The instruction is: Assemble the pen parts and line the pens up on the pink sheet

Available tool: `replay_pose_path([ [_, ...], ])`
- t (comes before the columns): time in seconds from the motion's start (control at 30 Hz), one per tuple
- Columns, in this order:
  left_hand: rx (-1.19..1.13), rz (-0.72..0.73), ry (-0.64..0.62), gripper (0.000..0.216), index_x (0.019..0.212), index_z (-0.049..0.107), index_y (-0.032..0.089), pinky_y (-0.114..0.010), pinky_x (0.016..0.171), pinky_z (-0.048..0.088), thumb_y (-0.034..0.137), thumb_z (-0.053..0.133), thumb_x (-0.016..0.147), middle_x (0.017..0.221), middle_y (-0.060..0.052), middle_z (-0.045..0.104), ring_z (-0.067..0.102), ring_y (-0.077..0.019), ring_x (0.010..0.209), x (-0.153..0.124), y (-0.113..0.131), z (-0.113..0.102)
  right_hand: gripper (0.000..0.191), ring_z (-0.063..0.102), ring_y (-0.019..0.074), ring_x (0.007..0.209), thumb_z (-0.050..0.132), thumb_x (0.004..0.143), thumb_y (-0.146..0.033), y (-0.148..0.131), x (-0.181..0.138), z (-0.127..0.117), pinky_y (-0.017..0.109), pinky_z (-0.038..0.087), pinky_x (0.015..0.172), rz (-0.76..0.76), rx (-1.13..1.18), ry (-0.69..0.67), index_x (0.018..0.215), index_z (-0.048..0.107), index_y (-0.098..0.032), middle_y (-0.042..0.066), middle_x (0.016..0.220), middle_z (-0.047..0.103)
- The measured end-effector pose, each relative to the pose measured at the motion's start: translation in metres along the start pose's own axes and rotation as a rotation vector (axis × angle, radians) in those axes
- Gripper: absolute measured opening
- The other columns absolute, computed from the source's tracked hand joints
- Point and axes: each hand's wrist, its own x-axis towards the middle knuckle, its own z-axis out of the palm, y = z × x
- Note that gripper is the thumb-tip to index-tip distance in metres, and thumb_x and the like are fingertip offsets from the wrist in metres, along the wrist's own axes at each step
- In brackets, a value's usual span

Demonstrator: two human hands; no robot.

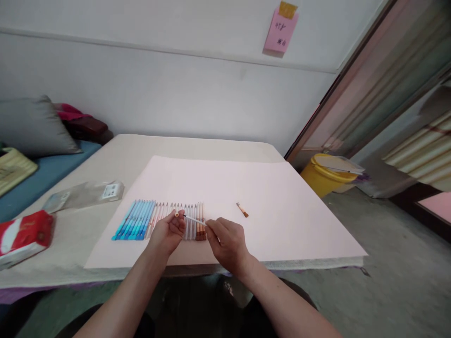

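Between the fingers of my left hand (171, 234) is a small peach-coloured pen part (176, 214), its round end showing. My right hand (228, 241) grips a thin white pen refill (194, 219), whose dark tip points left, close to my left fingertips. Under and behind my hands lies a row of pens: blue pens (136, 219) at the left, whitish pens (191, 225) in the middle, and a few peach and brown pens (201, 232) at the right end. A short brown-and-peach pen piece (242, 210) lies apart, to the right of the row.
A pink sheet (282, 225) covers the front of the cloth-covered table (211, 146). To the left are a clear plastic bag (88, 195) and a red tissue pack (26, 237). A yellow bin (322, 176) stands on the floor beyond the right edge.
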Motion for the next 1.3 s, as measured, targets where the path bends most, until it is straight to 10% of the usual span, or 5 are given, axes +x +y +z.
replay_pose_path([
  [1.3, 0.426, 0.377, -0.21, 0.022, 0.071, 0.053, 0.015, -0.023, 0.059, 0.048, 0.032, 0.067, 0.071, 0.071, -0.006, 0.068, 0.063, -0.013, 0.062, -0.026, -0.02, 0.005, 0.016, 0.055, 0.0111, 0.059, 0.048, 0.088, -0.02, 0.006, -0.007, 0.027, 0.021, 0.032, 0.054, 0.114, 0.012, -0.148, 0.085, 0.064, -0.021, 0.0, 0.064, 0.062],
])
